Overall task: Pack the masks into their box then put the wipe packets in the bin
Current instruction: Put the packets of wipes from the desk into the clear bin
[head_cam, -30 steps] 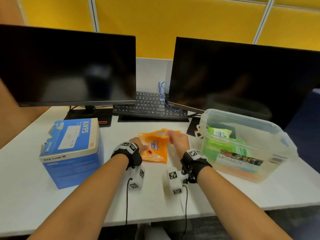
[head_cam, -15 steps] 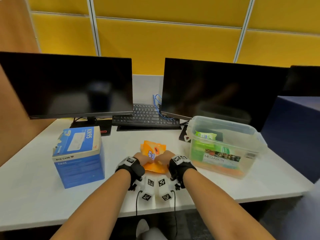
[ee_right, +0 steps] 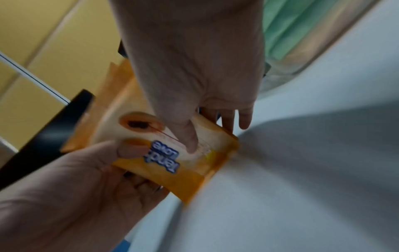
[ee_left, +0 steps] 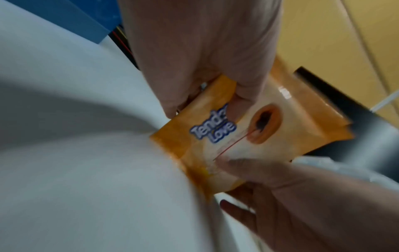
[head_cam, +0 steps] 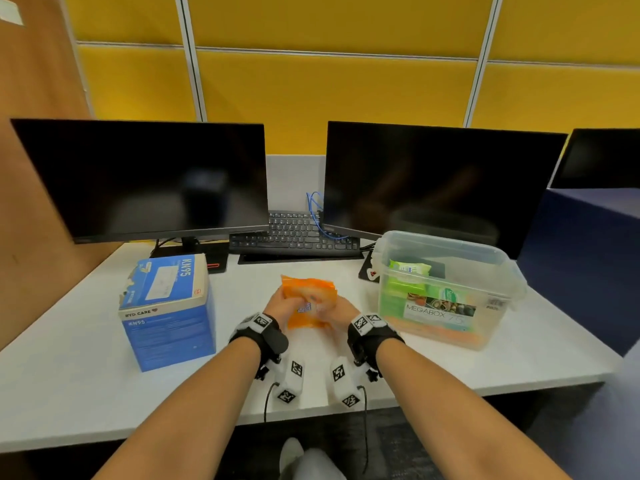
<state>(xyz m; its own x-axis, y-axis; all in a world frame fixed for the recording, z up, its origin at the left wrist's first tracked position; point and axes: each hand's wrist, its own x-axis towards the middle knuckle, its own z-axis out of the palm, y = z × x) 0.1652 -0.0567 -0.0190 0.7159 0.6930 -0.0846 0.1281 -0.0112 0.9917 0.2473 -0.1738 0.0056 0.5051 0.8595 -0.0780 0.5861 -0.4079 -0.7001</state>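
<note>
Here both hands grip one flat orange plastic wipe packet (head_cam: 310, 301) above the white tabletop (head_cam: 86, 368): the left hand (head_cam: 282, 304) pinches its left side, thumb on the printed face, and the right hand (head_cam: 341, 308) pinches its right side. The clear plastic bin (head_cam: 446, 289) with green packets stands just right; the blue cardboard mask box (head_cam: 166, 313) stands left, closed.
</note>
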